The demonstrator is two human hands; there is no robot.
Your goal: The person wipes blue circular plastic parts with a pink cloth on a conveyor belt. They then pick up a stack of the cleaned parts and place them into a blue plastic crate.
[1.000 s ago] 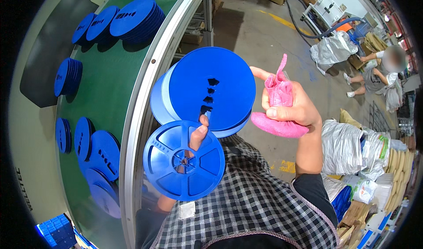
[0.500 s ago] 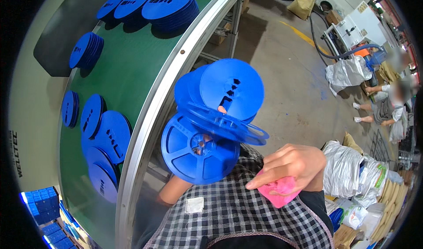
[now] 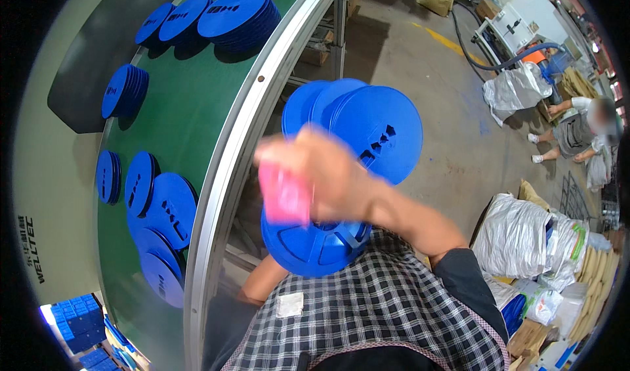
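From where I stand, the pink cloth (image 3: 287, 195) should work best pressed flat and lightly, with the spoked blue reel (image 3: 314, 258) kept steady before the plaid apron (image 3: 357, 299). The blurred right hand (image 3: 335, 174) clasps the cloth across that reel, wrist raised; I can't tell whether they touch. The left hand is hidden, its grip unclear, behind the reel.

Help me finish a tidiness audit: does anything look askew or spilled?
Yes: on the green belt, the near blue discs sprawl over one another, unlike the neat stack farther along. A faint blue smudge marks the floor. The right hand partly hides the held reels, so those are uncertain.
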